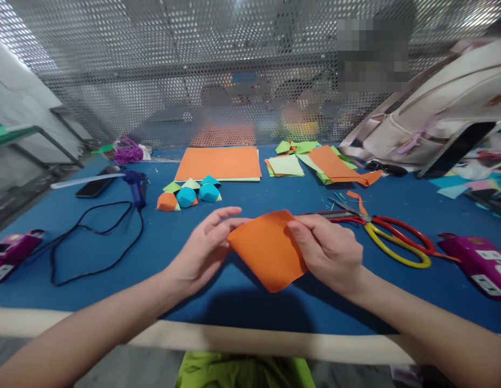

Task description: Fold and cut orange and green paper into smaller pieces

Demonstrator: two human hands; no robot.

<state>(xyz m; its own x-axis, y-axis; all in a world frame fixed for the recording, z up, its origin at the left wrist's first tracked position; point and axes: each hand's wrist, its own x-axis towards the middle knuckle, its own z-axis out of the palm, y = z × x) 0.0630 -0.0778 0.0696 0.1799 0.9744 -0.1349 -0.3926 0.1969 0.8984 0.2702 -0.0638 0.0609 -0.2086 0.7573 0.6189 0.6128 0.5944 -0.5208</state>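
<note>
A square of orange paper point(268, 250), turned corner-down, is held up over the front of the blue table. My right hand point(333, 253) pinches its right side, with the thumb on the near face and the other fingers curled behind. At the left corner is my left hand point(205, 242), its fingers apart and loosely curved. Some of those fingertips reach the paper's edge or pass behind it, so their contact is partly hidden. Scissors with red and yellow handles point(396, 248) lie to the right of my right hand. Several small folded paper pieces point(187, 195) in orange, blue and green sit beyond my left hand.
Orange sheets point(218, 163) are stacked at the back, with paper offcuts point(329, 163) beside them. At left lie a blue glue gun point(135, 186) with its cord, a phone point(97, 182) and purple yarn point(128, 151). A purple case point(479, 264) and a pale backpack point(444, 108) occupy the right.
</note>
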